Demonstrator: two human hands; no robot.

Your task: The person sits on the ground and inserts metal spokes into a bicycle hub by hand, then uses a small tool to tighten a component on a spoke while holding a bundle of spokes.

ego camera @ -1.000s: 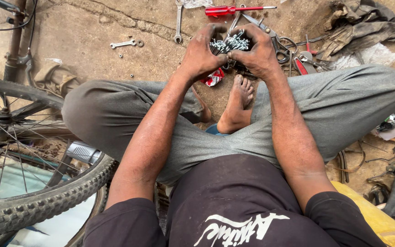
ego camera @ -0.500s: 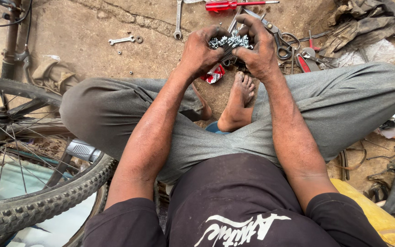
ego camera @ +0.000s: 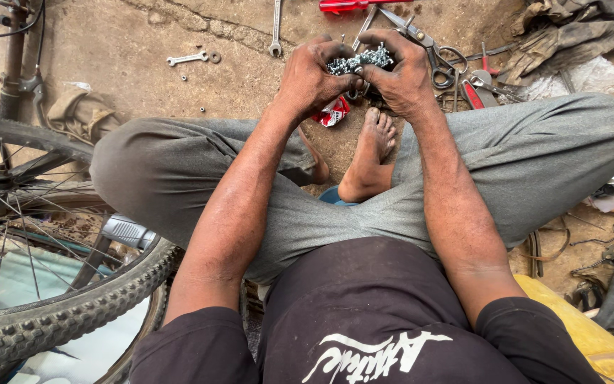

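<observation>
I am holding one tangled bunch of small silvery metal parts (ego camera: 360, 60) between my two hands, out in front of my crossed legs. The pieces are too many and too small for me to count. The bunch is stretching sideways from one palm to the other, its long axis running left to right; the single pieces are pointing every way.

My left hand (ego camera: 312, 77) is curling its fingers around the left end of the bunch, and my right hand (ego camera: 401, 77) is gripping the right end the same way, knuckles up.

Just below my hands one red and white scrap (ego camera: 332, 112) is lying on the ground, beside my one visible bare foot (ego camera: 373, 148), toes pointing toward the hands.

Just right of my right hand one pair of scissors (ego camera: 428, 48) is lying. Beyond my hands one red-handled tool (ego camera: 353, 6) and one long spanner (ego camera: 276, 27) are resting. Well left of my left hand one small spanner (ego camera: 187, 58) is lying flat, long axis left to right. Far to my left one bicycle wheel (ego camera: 51, 299) is standing near my knee.
</observation>
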